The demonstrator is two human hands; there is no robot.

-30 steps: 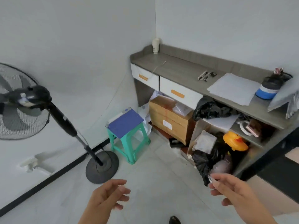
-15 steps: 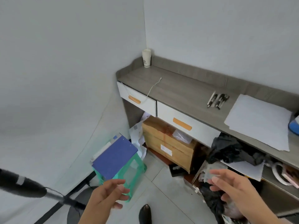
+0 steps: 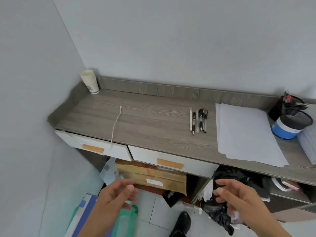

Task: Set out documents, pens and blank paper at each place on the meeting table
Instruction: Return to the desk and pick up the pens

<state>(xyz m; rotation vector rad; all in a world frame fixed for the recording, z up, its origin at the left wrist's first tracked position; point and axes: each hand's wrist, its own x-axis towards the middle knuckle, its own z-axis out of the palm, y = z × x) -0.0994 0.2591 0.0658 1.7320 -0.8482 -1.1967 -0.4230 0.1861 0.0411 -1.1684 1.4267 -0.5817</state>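
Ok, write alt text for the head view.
An empty left hand and right hand hover before a grey desk holding pens, a paper stack, a pen pot and stacked cups. A box and black bags sit under it.

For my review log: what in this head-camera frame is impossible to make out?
Head view:
1. Black and white pens: exact count unclear, bunched and small.
2. Grey paper stack: cut off by the right edge.
3. Blue folder on green plastic stool: mostly hidden by the left hand and bottom edge.
4. White paper cup: print too blurred.
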